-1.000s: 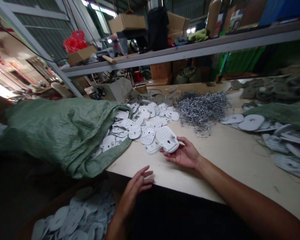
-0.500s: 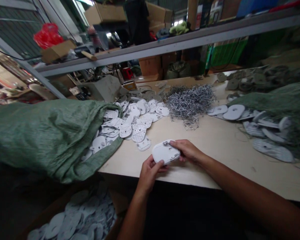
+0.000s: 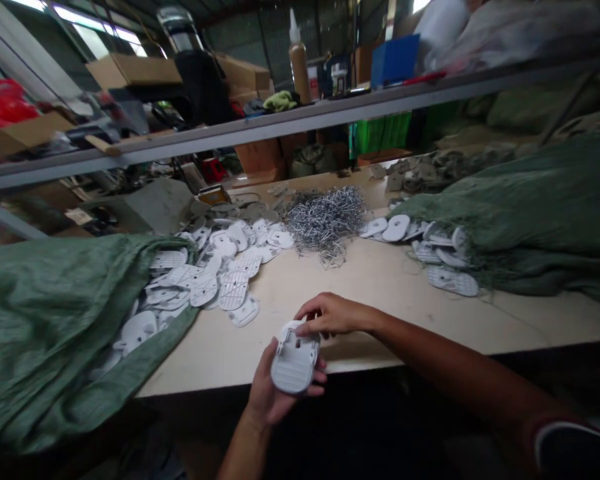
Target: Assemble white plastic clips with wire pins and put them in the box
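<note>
- Fingers of the left hand (image 3: 269, 398) curl around a white plate (image 3: 293, 373) from below, apparently cradling it with the recessed face up.
- Right hand (image 3: 336, 313) fingers bend over the plate's far end; I cannot tell whether they pinch or only press. Held by the table's (image 3: 380, 293) near edge, the plate seems easy for both hands to meet on.
- Far left, a green sack (image 3: 65, 333) lies mouth toward the table, presumably so its loose plates (image 3: 233, 288) spill within reach.
- Beyond, a heap of wires (image 3: 327, 220) sits mid-table, perhaps to serve either hand.
- Rightmost, a second sack (image 3: 540, 220) has more plates (image 3: 453, 281) at its mouth.
</note>
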`<state>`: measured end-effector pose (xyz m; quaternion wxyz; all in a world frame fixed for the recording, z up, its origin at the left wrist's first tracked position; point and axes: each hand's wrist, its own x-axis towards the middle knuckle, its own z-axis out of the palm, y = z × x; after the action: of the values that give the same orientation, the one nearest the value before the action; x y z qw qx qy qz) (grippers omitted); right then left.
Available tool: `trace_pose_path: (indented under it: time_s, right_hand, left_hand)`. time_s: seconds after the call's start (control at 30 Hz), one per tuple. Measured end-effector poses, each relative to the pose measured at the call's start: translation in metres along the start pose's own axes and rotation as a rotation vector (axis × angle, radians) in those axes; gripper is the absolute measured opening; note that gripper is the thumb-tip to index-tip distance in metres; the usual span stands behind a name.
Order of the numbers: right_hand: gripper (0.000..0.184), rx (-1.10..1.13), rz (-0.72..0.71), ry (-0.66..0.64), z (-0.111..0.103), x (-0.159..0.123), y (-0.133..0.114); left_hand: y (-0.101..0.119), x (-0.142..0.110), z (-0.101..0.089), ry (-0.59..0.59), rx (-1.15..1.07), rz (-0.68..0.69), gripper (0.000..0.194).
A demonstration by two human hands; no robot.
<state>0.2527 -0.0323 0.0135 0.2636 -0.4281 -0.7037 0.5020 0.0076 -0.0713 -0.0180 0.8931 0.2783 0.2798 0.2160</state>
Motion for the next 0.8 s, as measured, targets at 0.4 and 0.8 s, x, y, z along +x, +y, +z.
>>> trace_pose_path:
  time_s: [0.4,0.8]
  right_hand:
    - [0.074,-0.993,0.646,0.646,-0.230,-0.045,0.084]
    - [0.053,-1.114,0.454,0.483,-0.218,-0.086,0.109]
  left_hand:
    - [0.020,0.022,-0.030,0.025,-0.087,0.072,0.057]
    - [0.019,0.026,-0.028,0.131,-0.130,0.144,0.051]
